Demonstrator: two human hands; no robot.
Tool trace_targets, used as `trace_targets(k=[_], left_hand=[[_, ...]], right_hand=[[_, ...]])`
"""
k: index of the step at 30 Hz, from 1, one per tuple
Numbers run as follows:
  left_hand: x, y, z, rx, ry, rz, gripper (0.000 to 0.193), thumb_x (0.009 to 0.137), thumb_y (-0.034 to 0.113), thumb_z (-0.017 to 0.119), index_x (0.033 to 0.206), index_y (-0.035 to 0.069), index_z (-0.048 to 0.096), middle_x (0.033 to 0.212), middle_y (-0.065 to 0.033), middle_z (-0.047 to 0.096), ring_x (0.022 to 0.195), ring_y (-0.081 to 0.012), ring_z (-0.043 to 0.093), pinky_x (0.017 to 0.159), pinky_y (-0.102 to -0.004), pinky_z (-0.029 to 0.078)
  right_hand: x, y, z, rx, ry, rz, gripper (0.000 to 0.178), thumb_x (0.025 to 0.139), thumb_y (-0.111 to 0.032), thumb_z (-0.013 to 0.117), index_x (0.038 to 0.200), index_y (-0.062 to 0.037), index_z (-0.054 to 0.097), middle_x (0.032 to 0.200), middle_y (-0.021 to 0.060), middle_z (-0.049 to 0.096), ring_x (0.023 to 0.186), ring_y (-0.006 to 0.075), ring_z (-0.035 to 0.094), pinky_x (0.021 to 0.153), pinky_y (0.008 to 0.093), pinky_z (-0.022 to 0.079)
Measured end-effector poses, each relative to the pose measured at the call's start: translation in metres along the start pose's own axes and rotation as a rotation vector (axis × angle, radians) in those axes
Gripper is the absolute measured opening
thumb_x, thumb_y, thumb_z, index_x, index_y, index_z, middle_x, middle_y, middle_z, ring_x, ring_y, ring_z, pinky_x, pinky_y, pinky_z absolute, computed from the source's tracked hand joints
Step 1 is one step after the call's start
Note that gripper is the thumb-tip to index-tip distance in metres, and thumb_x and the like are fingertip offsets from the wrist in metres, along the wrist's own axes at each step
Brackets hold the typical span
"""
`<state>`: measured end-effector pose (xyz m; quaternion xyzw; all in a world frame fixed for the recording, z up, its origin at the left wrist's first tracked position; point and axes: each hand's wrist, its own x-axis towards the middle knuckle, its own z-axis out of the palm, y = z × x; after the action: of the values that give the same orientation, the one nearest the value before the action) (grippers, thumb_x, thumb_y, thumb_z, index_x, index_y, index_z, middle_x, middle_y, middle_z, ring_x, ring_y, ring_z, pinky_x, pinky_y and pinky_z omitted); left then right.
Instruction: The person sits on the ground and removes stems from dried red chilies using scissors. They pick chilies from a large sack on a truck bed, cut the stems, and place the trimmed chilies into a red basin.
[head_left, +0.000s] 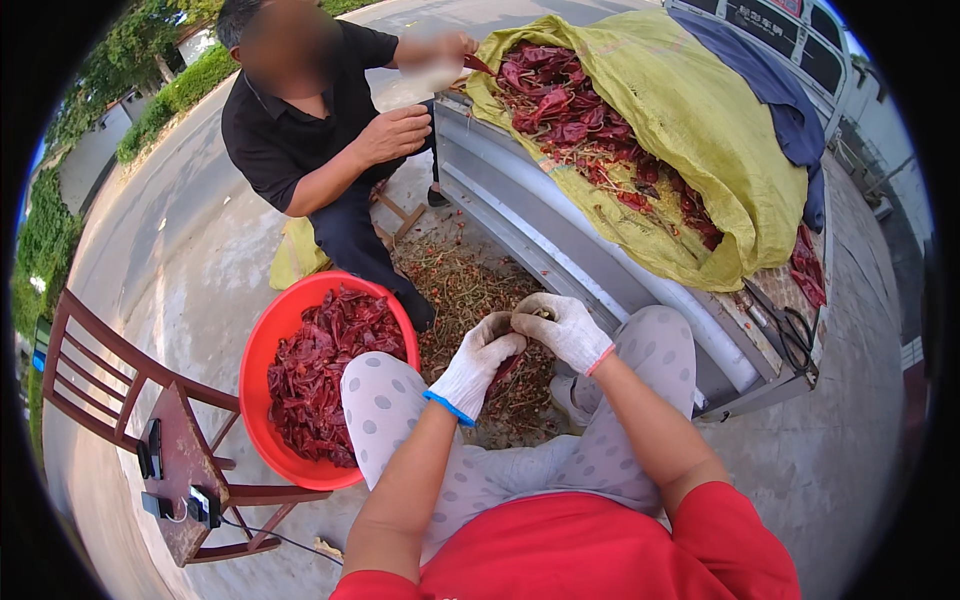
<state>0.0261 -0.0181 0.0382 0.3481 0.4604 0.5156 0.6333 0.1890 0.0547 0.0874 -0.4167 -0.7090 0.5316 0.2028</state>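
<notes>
My left hand (pixel 474 368), in a white glove with a blue cuff, is closed around a dried red chili pepper (pixel 509 366), part of which shows below the fingers. Against it, my right hand (pixel 566 331), gloved in white with a red cuff, is pinched at the pepper's top end; what lies between its fingertips is too small to make out. Both hands meet above my knees, over a heap of stems and scraps (pixel 460 290) on the ground. A red basin (pixel 252 385) full of dried red chilies (pixel 325 360) stands beside my left knee.
A yellow woven sack (pixel 690 130) spilling chilies lies on a metal truck bed (pixel 560 235). Scissors (pixel 795 335) rest on its near corner. Across from me a person in black (pixel 330 120) holds a chili. A wooden chair (pixel 185 450) with small devices and a cable stands left.
</notes>
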Motion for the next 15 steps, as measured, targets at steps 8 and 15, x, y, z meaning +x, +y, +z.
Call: trace_targets(k=[8, 15], left_hand=[[0.010, -0.038, -0.003, 0.233, -0.004, 0.167, 0.037, 0.082, 0.006, 0.072, 0.117, 0.000, 0.059, 0.100, -0.0034, 0.066, 0.092, -0.0102, 0.060, 0.083, -0.0274, 0.050], [0.007, -0.026, -0.007, 0.653, 0.013, 0.239, 0.023, 0.085, -0.004, 0.058, 0.108, -0.002, 0.063, 0.095, -0.0047, 0.067, 0.087, -0.0114, 0.061, 0.081, -0.0274, 0.049]], right_hand=[[0.000, 0.007, 0.002, -0.355, -0.019, -0.208, 0.033, 0.090, -0.042, 0.059, 0.097, -0.0119, 0.071, 0.088, 0.0146, 0.069, 0.084, 0.0326, 0.067, 0.074, 0.0409, 0.052], [0.005, 0.025, 0.007, -0.240, 0.024, -0.251, 0.028, 0.091, -0.038, 0.058, 0.093, -0.0121, 0.070, 0.081, 0.0125, 0.069, 0.076, 0.0298, 0.067, 0.070, 0.0407, 0.052]])
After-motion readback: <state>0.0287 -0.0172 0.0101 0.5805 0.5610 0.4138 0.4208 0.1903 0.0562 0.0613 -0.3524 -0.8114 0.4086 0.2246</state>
